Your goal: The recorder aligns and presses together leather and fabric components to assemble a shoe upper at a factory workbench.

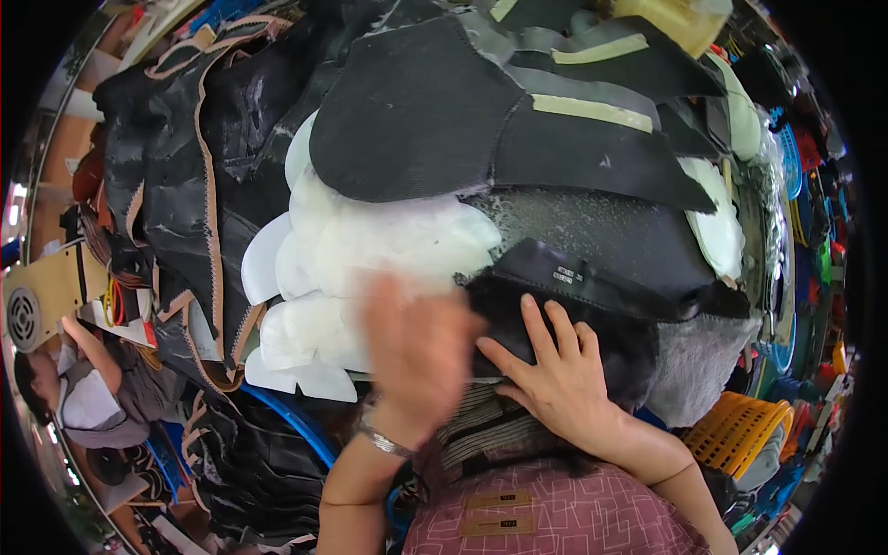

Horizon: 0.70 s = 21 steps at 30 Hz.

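Note:
My left hand [416,342] is smeared by motion over the white pieces and the left edge of a black upper piece; its fingers cannot be made out. Spread fingers of my right hand [560,379] lie flat on that black upper piece [518,305], which has a fuzzy dark side and a small printed mark near its top edge. To its right is a grey fleecy part [696,365]. Left of my hands, thin white rounded pieces [324,254] overlap in a loose pile. Beyond them lies a large stitched black piece [416,111] with a pale strip [592,112].
Black pieces with tan zigzag edging [208,176] are heaped at the left. More white pieces [714,217] sit at the right, above an orange basket [740,433]. A co-worker [92,384] is at the far left, near a stack of black pieces [264,462].

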Motion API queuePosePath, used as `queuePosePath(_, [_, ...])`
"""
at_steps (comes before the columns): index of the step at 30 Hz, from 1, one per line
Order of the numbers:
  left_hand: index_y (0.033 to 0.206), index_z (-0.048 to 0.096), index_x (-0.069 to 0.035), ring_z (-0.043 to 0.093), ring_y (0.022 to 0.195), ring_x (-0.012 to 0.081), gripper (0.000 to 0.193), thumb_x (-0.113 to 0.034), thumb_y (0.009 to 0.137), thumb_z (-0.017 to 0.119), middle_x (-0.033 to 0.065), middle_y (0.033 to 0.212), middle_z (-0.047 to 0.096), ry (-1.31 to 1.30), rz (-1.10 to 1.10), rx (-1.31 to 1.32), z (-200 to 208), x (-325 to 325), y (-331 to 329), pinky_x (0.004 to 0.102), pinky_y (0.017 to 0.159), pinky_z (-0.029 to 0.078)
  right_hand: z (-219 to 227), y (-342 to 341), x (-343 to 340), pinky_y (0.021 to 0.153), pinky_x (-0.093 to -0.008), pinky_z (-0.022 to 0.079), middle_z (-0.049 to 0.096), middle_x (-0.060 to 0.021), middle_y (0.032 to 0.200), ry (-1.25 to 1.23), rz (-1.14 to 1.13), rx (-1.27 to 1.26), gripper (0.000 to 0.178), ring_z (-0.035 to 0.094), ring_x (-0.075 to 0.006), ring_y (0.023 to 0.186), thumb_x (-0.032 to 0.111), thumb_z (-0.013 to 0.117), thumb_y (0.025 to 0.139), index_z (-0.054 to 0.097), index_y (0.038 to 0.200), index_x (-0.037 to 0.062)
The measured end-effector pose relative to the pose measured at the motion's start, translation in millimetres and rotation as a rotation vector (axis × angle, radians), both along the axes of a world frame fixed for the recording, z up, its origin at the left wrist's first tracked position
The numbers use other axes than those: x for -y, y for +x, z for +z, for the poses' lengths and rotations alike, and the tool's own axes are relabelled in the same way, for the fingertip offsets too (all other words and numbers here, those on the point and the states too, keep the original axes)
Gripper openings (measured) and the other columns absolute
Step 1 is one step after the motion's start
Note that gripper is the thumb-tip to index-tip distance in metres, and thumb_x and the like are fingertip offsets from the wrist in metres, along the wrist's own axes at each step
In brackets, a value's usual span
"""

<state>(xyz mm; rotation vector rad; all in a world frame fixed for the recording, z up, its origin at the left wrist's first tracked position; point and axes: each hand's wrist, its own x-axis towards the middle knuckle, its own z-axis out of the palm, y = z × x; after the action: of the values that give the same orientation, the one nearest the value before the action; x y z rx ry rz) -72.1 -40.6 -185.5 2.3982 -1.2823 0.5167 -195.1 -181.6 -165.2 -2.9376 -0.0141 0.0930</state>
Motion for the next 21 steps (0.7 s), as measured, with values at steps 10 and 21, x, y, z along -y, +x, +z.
queuePosePath(10, [0.132, 0.045, -0.010, 0.026, 0.133, 0.0388, 0.083, -0.057, 0.067, 0.067, 0.0165, 0.142, 0.034, 0.179, -0.600, -0.457, 0, 42, -26, 0.0520, 0.105, 0.027, 27, -65, 50, 0.091, -0.0429, 0.038, 0.051, -0.0144, 0.125, -0.174, -0.056, 0.045, 0.061, 0.046, -0.0314, 0.116, 0.030, 0.067, 0.069, 0.052, 0.122, 0.0044])
queuePosePath(21, [0.125, 0.053, -0.009, 0.039, 0.127, 0.0326, 0.069, -0.045, 0.069, 0.072, 0.0139, 0.134, 0.046, 0.198, -0.774, -0.435, 6, 50, -4, 0.0447, 0.106, 0.029, 44, -87, 79, 0.091, -0.0374, 0.042, 0.054, -0.0079, 0.124, -0.058, 0.063, 0.062, 0.059, 0.049, -0.0242, 0.115, 0.029, 0.072, 0.066, 0.053, 0.117, 0.0065])
